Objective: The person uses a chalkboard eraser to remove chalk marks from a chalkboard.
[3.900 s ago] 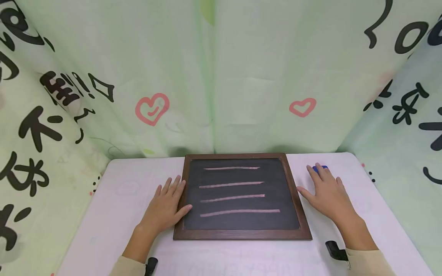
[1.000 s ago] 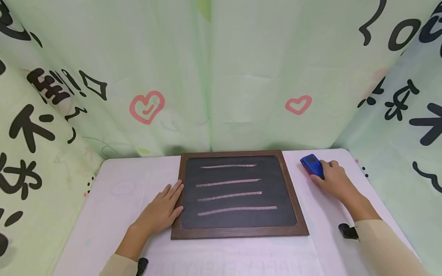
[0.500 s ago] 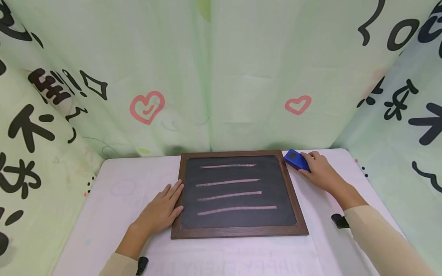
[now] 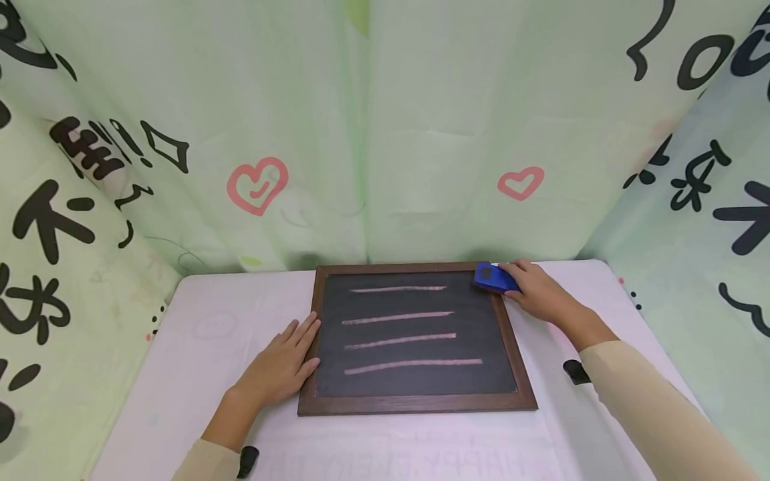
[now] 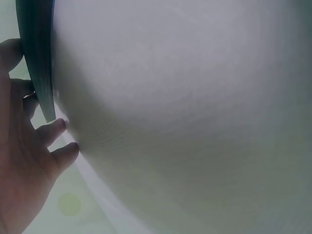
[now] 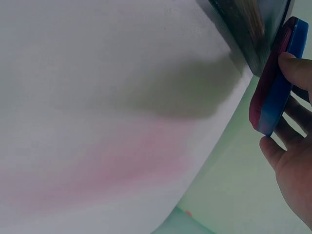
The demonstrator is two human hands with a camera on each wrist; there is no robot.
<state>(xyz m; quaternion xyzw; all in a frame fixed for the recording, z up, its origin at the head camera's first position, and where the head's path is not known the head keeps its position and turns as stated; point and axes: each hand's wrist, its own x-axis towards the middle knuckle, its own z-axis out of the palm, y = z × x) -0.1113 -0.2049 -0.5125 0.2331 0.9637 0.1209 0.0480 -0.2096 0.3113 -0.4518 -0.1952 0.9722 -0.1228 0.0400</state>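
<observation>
A small blackboard in a brown wooden frame lies on the white table, with several pink chalk lines across it. My left hand rests on the frame's left side, fingers fairly straight; in the left wrist view the hand touches the frame's edge. With my right hand I grip a blue board eraser at the board's top right corner. The right wrist view shows the eraser with its dark red felt side toward the board frame, thumb and fingers around it.
The white table extends on both sides of the board. Behind and beside it hang pale green curtains with black writing and pink hearts. Black straps or mounts sit at the wrists.
My right hand has taken hold of the eraser, lifted it from the table's right side and carried it left to the board's top right corner. The left hand stays at the frame.
</observation>
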